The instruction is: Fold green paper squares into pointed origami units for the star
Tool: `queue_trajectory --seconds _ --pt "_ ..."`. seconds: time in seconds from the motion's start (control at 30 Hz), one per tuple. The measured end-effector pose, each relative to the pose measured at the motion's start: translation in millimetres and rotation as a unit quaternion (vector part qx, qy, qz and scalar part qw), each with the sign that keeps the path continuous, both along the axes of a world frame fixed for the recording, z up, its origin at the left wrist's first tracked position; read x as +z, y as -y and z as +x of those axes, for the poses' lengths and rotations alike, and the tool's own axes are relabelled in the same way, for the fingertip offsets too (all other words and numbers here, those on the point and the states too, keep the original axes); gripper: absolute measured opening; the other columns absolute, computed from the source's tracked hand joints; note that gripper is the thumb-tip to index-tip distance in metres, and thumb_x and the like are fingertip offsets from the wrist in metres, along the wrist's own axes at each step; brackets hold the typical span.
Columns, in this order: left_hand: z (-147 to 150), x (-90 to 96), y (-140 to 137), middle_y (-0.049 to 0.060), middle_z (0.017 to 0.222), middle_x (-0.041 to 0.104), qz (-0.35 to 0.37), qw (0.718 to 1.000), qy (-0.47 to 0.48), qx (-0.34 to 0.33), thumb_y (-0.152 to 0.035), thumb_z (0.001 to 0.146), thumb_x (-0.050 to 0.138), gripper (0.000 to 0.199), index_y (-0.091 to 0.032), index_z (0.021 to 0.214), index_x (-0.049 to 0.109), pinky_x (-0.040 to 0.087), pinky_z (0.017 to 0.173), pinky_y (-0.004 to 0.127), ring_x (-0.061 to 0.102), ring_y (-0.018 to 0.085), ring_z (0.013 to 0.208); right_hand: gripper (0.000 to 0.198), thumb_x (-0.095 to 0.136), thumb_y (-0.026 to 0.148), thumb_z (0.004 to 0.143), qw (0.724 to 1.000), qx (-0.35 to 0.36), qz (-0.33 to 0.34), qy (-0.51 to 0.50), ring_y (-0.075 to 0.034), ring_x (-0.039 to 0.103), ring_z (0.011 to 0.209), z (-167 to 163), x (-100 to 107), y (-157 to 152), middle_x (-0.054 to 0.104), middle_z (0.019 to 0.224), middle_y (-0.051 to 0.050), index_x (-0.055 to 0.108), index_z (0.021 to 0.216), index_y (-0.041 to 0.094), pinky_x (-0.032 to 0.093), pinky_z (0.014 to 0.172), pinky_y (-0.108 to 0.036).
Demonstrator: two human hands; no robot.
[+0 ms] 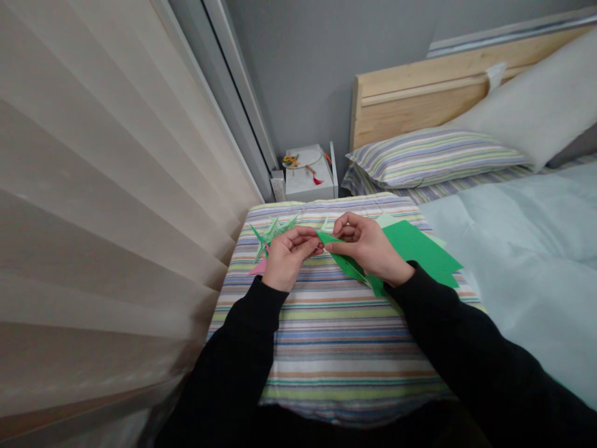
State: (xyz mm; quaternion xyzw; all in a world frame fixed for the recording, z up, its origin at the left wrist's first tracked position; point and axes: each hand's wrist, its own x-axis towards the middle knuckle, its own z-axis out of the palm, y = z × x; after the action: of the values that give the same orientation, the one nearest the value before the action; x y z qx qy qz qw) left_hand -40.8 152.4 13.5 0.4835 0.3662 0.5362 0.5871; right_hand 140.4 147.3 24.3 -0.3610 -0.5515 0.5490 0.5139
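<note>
Between both hands is a folded green paper [346, 264], its narrow tip pointing to the upper left and its wider end hanging down to the right. My left hand [288, 256] is closed, pinching at the narrow tip. Thumb and fingers of my right hand [366, 246] grip the same paper further along, covering part of it. Beyond my left hand lie several pointed, folded light-green paper pieces [274, 233], and pink paper [258, 269] shows beside them. A stack of green paper sheets [420, 250] rests under and beyond my right forearm, with paler sheets underneath.
A striped cloth [345, 354] covers the surface under my hands. Pleated curtain [116, 205] runs along the left. At the right is a bed with a pale blue quilt [522, 249] and striped pillow [433, 158]. A white cabinet [305, 186] holding small ornaments stands behind.
</note>
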Motion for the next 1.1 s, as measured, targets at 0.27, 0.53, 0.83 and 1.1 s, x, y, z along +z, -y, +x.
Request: queue_trajectory --seconds 0.27,0.53,0.83,1.1 --pt "3.2 -2.9 2.8 -0.001 0.069 0.072 -0.031 0.999 0.011 0.02 -0.038 0.061 0.097 0.037 -0.016 0.079 0.075 0.062 0.066 0.028 0.068 0.011 0.06 0.037 0.095 0.025 0.058 0.999 -0.01 -0.027 -0.018 -0.012 0.064 0.065 -3.4 -3.1 -1.6 0.069 0.07 0.004 0.064 0.078 0.02 0.052 0.065 -0.027" --pt "3.2 -5.1 2.1 -0.001 0.066 0.072 0.025 0.998 -0.028 0.047 -0.037 0.068 0.092 0.029 -0.017 0.079 0.074 0.062 0.065 0.029 0.069 0.012 0.06 0.034 0.094 0.024 0.058 0.999 0.002 -0.032 -0.015 -0.013 0.066 0.066 -5.5 -2.1 -0.4 0.07 0.07 0.003 0.066 0.078 0.02 0.053 0.067 -0.028" --pt "3.3 -5.2 1.9 -0.002 0.066 0.071 0.065 0.992 -0.079 0.068 -0.036 0.07 0.089 0.024 -0.018 0.077 0.074 0.062 0.065 0.032 0.067 0.014 0.059 0.016 0.079 0.03 0.079 0.998 0.01 0.029 0.052 -0.015 0.063 0.066 -9.1 -6.6 1.1 0.069 0.074 -0.001 0.067 0.078 0.02 0.051 0.064 -0.03" --pt "4.4 -1.1 4.7 -0.001 0.068 0.071 0.021 0.996 -0.059 0.058 -0.043 0.072 0.089 0.03 -0.018 0.079 0.075 0.064 0.063 0.032 0.067 0.014 0.059 0.017 0.077 0.033 0.081 0.997 0.037 0.02 0.066 -0.014 0.058 0.064 -6.4 -6.5 -0.5 0.067 0.072 0.0 0.068 0.075 0.019 0.046 0.06 -0.028"
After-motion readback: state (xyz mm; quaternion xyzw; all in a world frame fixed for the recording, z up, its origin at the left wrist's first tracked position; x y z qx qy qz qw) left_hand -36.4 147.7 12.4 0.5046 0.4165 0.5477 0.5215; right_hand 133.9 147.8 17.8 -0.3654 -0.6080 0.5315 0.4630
